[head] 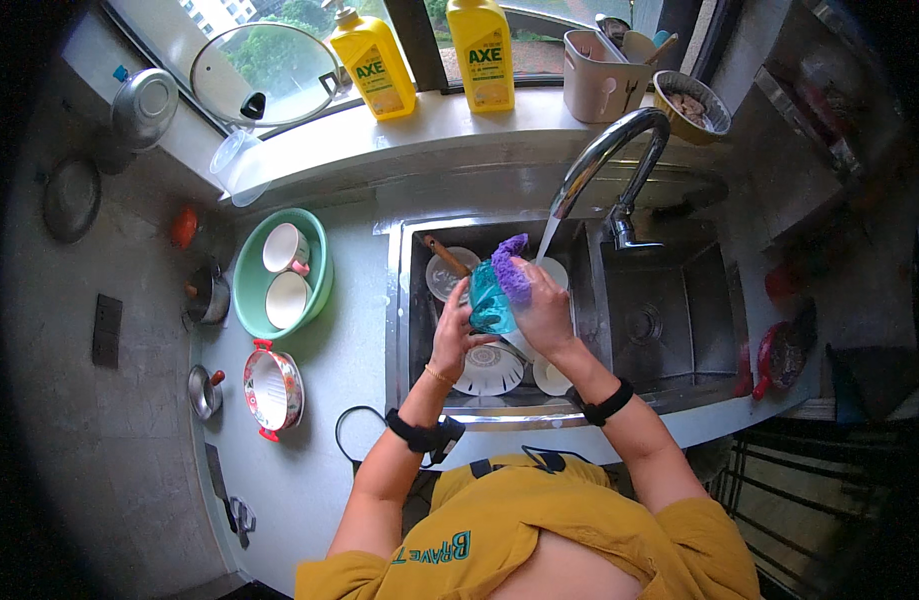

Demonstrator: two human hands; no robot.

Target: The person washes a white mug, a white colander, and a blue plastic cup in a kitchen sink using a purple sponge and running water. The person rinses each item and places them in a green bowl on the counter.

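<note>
Over the left basin of a steel sink [401, 300], my left hand [453, 336] holds a translucent turquoise glass [489, 304], its fingers along the near left side. A purple cloth [511, 276] is gripped in my right hand [543, 309] and pressed against the glass's upper right side. Water runs from the chrome faucet [605, 150] just behind my right hand. Beneath my hands lie a patterned white bowl [489, 369], another white bowl [551, 376] and a clear round container [444, 276] with a brown handle [446, 253] across it. My hands partly hide the other dishes.
A green basin [323, 292] with two cups stands left of the sink, behind a floral red-handled dish [274, 390]. Yellow AXE bottles [491, 60], a utensil holder [598, 82] and a glass lid [264, 71] line the windowsill. The right sink basin [654, 300] adjoins.
</note>
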